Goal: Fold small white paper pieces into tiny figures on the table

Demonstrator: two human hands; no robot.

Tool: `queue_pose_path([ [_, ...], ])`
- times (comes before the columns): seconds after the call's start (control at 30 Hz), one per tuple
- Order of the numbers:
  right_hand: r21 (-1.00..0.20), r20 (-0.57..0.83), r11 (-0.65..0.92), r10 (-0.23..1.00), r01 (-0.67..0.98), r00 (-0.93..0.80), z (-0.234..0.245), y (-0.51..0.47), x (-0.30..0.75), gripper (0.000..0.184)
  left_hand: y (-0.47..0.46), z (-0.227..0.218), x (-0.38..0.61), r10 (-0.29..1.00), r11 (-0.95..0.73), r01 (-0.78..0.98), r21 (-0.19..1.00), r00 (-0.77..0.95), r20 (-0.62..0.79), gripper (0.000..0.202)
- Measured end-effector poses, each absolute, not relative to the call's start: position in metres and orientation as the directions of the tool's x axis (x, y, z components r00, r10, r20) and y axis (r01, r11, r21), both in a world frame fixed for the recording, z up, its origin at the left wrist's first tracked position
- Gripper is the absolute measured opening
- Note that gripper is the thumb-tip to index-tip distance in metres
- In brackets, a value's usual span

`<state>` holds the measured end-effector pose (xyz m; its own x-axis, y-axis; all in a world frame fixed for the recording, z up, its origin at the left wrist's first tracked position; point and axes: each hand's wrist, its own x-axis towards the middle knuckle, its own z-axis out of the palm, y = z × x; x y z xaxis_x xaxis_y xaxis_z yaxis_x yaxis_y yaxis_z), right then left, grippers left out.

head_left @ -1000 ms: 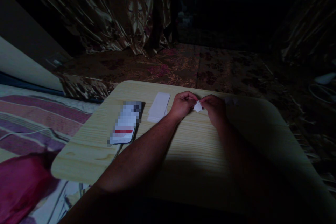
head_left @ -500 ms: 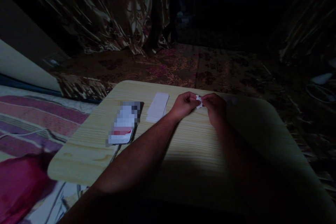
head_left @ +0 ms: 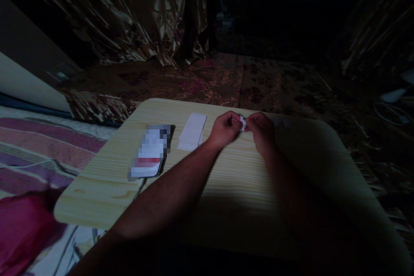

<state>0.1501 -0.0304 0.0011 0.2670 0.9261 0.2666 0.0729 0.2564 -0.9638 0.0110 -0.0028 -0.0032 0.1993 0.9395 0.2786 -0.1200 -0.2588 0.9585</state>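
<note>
A small folded piece of white paper (head_left: pixel 242 123) is pinched between my two hands above the far part of the wooden table (head_left: pixel 239 172). My left hand (head_left: pixel 226 128) grips its left side with thumb and fingers. At its right side, the fingertips of my right hand (head_left: pixel 261 130) are closed on the same paper. Fingers cover much of it, so its exact shape is hard to make out. Left of my left hand lies a stack of white paper strips (head_left: pixel 193 130), slightly fanned at the near end.
A phone with a blurred-out screen (head_left: pixel 151 151) rests on the table's left part, with a cable at its near end. Small pale pieces (head_left: pixel 283 123) lie dimly right of my right hand. A bed with striped covers (head_left: pixel 39 151) borders the left; patterned curtains (head_left: pixel 155 13) hang behind.
Both hands still hold the small paper, with the fingers shifted slightly on it. The whole view has moved a little; the stack and phone stay in place on the table.
</note>
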Motion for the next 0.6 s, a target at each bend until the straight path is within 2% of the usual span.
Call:
queue_pose_path([
  [0.23,-0.965,0.262,0.255,0.942,0.060,0.211,-0.0031,-0.0278,0.1528,0.025,-0.0013,-0.0051,0.0080,0.930,-0.294,-0.099,0.951,0.200,0.308,0.015],
  [0.37,-0.968,0.247,0.235,0.951,0.084,0.187,-0.0053,-0.0271,0.1544,0.018,-0.0007,-0.0051,0.0073,0.934,-0.273,-0.111,0.956,0.209,0.291,0.017],
  [0.6,-0.976,0.211,0.216,0.958,-0.005,0.197,-0.0094,-0.0251,0.1579,0.021,-0.0020,-0.0023,0.0062,0.924,-0.276,-0.095,0.957,0.248,0.291,0.021],
])
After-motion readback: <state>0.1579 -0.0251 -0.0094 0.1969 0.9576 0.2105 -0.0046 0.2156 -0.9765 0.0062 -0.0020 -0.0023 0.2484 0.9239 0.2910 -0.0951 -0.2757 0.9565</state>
